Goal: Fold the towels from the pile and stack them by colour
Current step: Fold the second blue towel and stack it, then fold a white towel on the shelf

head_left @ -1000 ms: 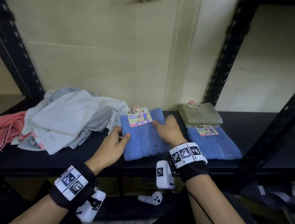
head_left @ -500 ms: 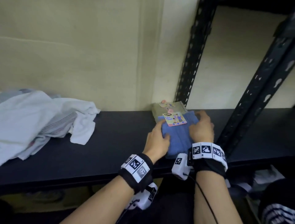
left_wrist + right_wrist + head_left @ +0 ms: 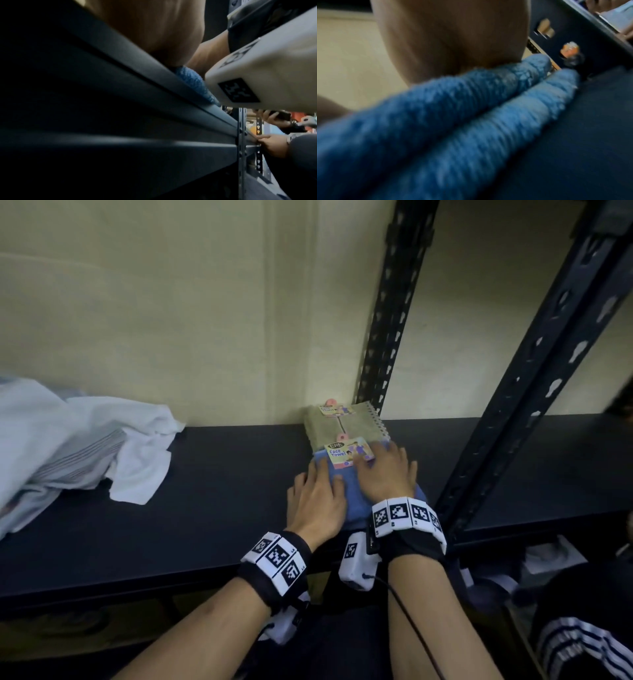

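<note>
Two folded blue towels lie stacked [image 3: 354,498] on the black shelf [image 3: 222,491], a "Face Towel" card [image 3: 344,456] on the top one. My left hand [image 3: 318,494] lies flat on the stack's left part. My right hand [image 3: 382,470] presses flat on its right part, fingers reaching the card. A folded olive towel [image 3: 346,426] sits just behind. In the right wrist view both blue layers show, upper [image 3: 436,108] and lower [image 3: 496,128], under my palm. In the left wrist view only a blue edge [image 3: 193,83] shows at the shelf rim.
A heap of unfolded white and striped towels [image 3: 68,440] lies at the shelf's left. Black perforated uprights [image 3: 387,337] stand right behind and beside the stacks. Another person's hands [image 3: 274,144] show at the far right in the left wrist view.
The blue towel went from the middle of the shelf onto the other blue towel at the right. Both hands shifted from its sides to lying flat on top.
</note>
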